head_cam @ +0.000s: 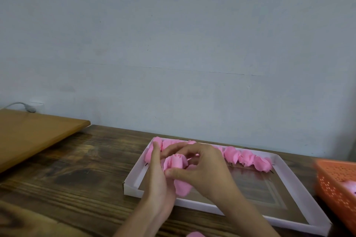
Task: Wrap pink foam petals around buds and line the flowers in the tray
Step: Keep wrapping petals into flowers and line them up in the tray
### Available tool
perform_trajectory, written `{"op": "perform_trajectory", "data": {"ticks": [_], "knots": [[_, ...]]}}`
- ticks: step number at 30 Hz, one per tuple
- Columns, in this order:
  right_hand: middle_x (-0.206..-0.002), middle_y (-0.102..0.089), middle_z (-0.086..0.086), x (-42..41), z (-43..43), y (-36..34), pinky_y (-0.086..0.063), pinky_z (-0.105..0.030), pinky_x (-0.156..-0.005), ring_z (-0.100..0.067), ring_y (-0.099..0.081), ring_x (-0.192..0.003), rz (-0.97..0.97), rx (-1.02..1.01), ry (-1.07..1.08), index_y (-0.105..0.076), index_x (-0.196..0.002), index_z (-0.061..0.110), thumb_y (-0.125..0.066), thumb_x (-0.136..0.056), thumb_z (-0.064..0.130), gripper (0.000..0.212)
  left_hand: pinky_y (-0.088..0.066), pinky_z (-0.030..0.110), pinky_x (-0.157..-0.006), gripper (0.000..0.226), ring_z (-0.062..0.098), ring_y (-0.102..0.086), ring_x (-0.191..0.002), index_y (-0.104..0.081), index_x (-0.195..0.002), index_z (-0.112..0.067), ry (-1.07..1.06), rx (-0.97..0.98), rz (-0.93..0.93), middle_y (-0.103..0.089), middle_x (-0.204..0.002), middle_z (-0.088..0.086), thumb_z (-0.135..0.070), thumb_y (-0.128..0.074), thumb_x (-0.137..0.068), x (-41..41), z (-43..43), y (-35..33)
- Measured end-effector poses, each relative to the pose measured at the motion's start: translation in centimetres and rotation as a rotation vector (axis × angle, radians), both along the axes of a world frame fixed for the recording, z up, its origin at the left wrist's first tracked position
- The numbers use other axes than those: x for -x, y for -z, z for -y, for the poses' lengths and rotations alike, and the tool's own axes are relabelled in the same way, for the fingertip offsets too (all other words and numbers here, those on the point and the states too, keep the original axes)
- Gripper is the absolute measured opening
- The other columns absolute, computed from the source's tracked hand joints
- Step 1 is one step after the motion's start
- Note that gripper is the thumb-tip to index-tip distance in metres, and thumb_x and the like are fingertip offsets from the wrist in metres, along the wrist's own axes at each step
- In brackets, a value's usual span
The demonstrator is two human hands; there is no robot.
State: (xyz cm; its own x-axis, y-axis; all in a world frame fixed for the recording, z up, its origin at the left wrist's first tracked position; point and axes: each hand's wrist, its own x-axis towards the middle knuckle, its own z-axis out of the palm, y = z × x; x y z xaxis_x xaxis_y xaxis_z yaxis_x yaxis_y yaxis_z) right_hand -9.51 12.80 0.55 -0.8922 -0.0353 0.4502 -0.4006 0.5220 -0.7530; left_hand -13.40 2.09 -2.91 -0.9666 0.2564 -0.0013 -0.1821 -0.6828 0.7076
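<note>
Partly done: one row laid, another flower mid-wrap.
Finished pink flowers (244,157) line the far edge of the white tray (133,184), touching side by side; the tray looks to have room for several more rows, so most of the job seems left. Above the tray, the left grip (159,177) and right grip (204,167) both pinch a half-wrapped bud (176,161), with a petal (182,186) hanging below. On the surface at right, the orange basket (335,184) holds something pink, too blurred to name.

Pale grey wall (173,34) behind a dark wooden table (77,169).
</note>
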Motion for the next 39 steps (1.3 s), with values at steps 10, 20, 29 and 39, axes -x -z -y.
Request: {"op": "perform_trajectory", "data": {"ticks": [10, 20, 29, 39], "knots": [[-0.084, -0.062, 0.017, 0.4, -0.2, 1.2, -0.048, -0.031, -0.070, -0.008, -0.050, -0.087, -0.213, -0.502, 0.273, -0.048, -0.089, 0.035, -0.072, -0.069, 0.054, 0.037, -0.053, 0.047, -0.104, 0.059, 0.032, -0.072, -0.109, -0.073, -0.103, -0.008, 0.021, -0.011, 0.132, -0.071, -0.103, 0.017, -0.065, -0.059, -0.093, -0.3, -0.8, -0.2], [-0.103, -0.048, 0.013, 0.0, -1.5, -0.1, -0.047, -0.027, -0.078, -0.010, -0.045, -0.099, -0.248, -0.579, 0.023, -0.076, -0.102, 0.038, -0.078, -0.086, 0.035, 0.016, -0.062, 0.038, -0.063, 0.056, 0.033, -0.076, -0.077, -0.077, -0.086, -0.004, 0.031, -0.041, 0.184, -0.072, -0.090, 0.020, -0.057, -0.061, -0.096, 0.8, 0.5, 0.2], [-0.126, -0.042, 0.008, 0.0, -1.8, 0.7, -0.042, -0.044, -0.095, -0.012, -0.039, -0.118, -0.264, -0.831, -0.131, -0.073, -0.104, 0.045, -0.081, -0.075, 0.045, 0.030, -0.054, 0.030, -0.057, 0.054, 0.019, -0.059, -0.045, -0.061, -0.058, -0.012, 0.036, -0.099, 0.310, -0.058, -0.059, 0.005, -0.053, -0.067, -0.092, 1.5, 1.5, -0.4], [-0.117, -0.043, 0.019, 0.7, -1.7, 1.2, -0.036, -0.023, -0.095, 0.000, -0.038, -0.117, -0.240, -0.546, -0.095, -0.080, -0.096, 0.041, -0.074, -0.086, 0.053, 0.017, -0.059, 0.034, -0.050, 0.065, 0.029, -0.071, -0.057, -0.063, -0.054, -0.009, 0.056, -0.099, 0.159, -0.067, -0.068, 0.012, -0.062, -0.063, -0.091, 1.6, 1.1, 0.1]]}}
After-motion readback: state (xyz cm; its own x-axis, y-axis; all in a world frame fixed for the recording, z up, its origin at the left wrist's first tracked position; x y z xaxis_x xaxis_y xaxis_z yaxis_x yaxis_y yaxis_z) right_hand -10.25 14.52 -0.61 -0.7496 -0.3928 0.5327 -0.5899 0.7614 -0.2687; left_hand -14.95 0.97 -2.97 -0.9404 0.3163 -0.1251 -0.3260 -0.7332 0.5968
